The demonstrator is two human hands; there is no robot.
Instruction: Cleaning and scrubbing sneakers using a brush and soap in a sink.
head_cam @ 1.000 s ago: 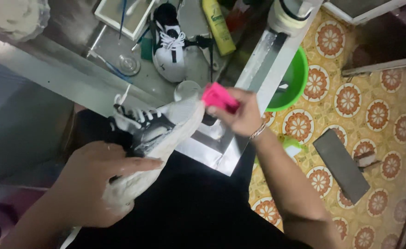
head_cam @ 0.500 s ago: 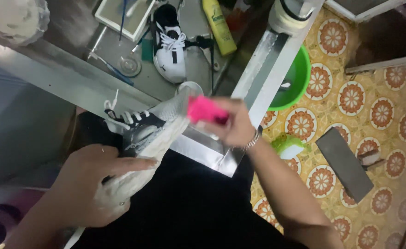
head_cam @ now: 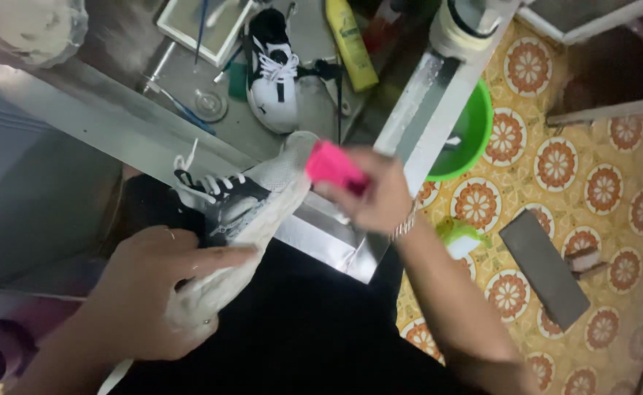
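Pink brush (head_cam: pixel 334 167) pinched in right hand (head_cam: pixel 375 196), meeting the toe of a foamy shoe (head_cam: pixel 244 219) clamped by left hand (head_cam: pixel 162 291) over the sink (head_cam: pixel 314 227). Best worked in short strokes, sole braced firm. Second shoe (head_cam: pixel 275 70) in the basin.

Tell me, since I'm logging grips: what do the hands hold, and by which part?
The left hand grips the shoe around its heel end. The right hand holds a pink brush by its back end.

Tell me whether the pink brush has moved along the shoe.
Yes. The pink brush in the right hand slid left, away from the green basin, toward the shoe toe.
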